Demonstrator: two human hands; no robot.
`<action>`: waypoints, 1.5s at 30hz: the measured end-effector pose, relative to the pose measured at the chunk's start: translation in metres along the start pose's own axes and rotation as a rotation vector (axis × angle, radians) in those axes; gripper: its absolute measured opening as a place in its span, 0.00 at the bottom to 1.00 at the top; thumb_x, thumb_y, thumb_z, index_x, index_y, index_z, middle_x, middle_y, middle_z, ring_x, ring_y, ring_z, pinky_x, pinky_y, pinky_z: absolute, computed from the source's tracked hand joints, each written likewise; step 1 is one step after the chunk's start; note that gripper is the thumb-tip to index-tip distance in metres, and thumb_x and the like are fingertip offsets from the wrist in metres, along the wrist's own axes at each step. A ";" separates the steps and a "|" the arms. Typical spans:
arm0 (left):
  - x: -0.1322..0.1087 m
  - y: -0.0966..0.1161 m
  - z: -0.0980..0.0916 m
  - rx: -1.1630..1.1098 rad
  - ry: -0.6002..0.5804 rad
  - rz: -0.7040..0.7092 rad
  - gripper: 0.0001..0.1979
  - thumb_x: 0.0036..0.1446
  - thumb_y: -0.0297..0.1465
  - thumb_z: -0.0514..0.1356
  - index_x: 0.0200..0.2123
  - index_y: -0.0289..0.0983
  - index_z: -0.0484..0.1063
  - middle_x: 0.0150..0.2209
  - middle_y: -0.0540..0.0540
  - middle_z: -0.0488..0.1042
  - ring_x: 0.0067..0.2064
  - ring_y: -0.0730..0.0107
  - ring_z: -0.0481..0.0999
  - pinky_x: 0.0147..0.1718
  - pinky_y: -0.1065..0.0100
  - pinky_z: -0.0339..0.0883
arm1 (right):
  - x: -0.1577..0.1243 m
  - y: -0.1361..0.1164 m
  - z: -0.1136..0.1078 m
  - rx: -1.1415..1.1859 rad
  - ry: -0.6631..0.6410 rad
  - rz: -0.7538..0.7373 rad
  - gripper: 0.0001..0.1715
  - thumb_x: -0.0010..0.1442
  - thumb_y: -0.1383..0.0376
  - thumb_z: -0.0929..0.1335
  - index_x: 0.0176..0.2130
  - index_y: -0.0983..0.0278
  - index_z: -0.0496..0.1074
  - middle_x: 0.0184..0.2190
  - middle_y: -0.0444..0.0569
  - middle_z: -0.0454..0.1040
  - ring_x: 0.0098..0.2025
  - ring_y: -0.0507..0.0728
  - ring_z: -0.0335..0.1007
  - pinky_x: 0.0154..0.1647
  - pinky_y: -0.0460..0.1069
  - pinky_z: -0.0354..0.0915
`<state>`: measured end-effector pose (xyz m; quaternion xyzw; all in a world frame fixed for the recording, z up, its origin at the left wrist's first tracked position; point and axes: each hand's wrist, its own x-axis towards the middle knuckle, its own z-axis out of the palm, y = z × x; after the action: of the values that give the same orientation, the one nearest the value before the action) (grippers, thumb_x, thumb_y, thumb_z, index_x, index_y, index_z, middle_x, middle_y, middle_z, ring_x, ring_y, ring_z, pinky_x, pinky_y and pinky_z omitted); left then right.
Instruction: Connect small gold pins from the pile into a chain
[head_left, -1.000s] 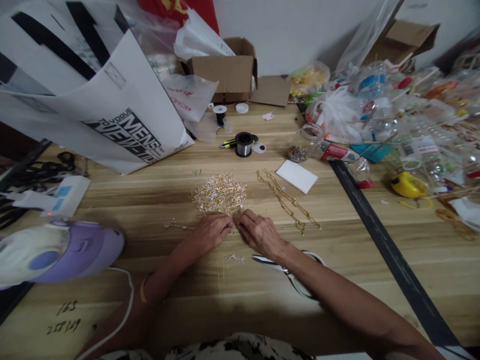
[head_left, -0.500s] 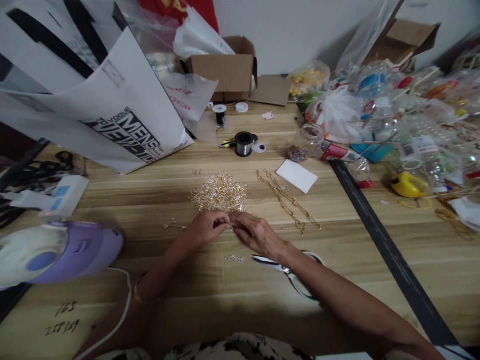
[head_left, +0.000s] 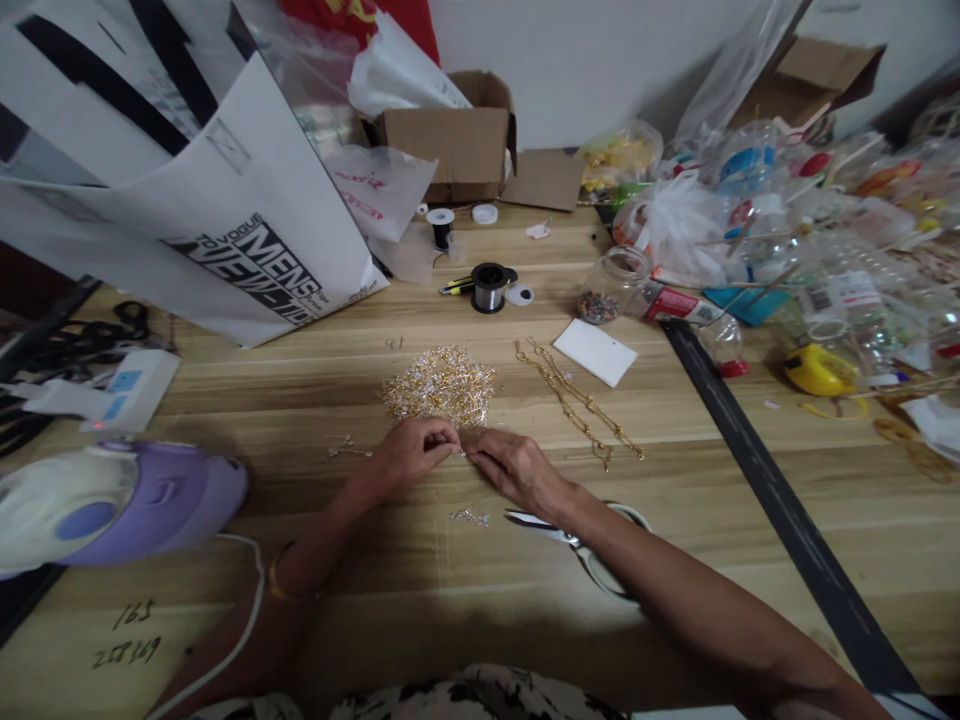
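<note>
My left hand [head_left: 417, 450] is pinched closed, thumb against fingers, with a tiny pale piece at the tips that is too small to name. Facing it, my right hand [head_left: 517, 468] is also pinched, its fingertips almost meeting the left ones; what it grips is hidden. Just beyond both hands lies a heap of gold and silver beads [head_left: 439, 385]. A small group of clear beads [head_left: 470, 517] rests nearer me, with a thin pale thread below it. Under my right wrist are open scissors [head_left: 559, 530]. A short beaded piece [head_left: 349, 449] lies left of my left hand.
Gold chains [head_left: 577, 410] and a white card [head_left: 595, 352] lie to the right. A wire spool [head_left: 489, 288] stands behind the heap. At left are a purple-and-white appliance [head_left: 172, 505] and a large paper bag [head_left: 247, 210]. Plastic bottles [head_left: 772, 230] crowd the right back.
My fingertips have drawn slightly apart, and the pale piece between them shows a little more. The things on the table lie as before.
</note>
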<state>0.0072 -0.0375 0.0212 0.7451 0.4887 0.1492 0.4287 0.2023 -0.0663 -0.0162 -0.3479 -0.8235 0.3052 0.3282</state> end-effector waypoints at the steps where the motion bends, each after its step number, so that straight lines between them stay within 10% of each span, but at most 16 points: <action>1: 0.000 0.000 0.000 -0.002 0.002 0.002 0.08 0.51 0.31 0.56 0.28 0.33 0.73 0.26 0.48 0.75 0.28 0.72 0.70 0.29 0.72 0.62 | 0.000 0.000 0.000 -0.001 0.001 -0.002 0.09 0.65 0.69 0.60 0.39 0.64 0.68 0.35 0.50 0.73 0.38 0.53 0.70 0.41 0.48 0.66; 45: 0.000 -0.005 0.003 -0.140 -0.095 -0.009 0.09 0.52 0.32 0.58 0.29 0.32 0.75 0.26 0.48 0.75 0.29 0.73 0.70 0.29 0.73 0.61 | 0.003 -0.005 -0.006 0.059 0.065 0.088 0.08 0.63 0.70 0.60 0.34 0.65 0.67 0.29 0.47 0.69 0.30 0.52 0.65 0.33 0.45 0.61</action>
<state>0.0062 -0.0383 0.0152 0.7171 0.4598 0.1457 0.5031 0.2035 -0.0654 -0.0075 -0.3838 -0.7869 0.3318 0.3513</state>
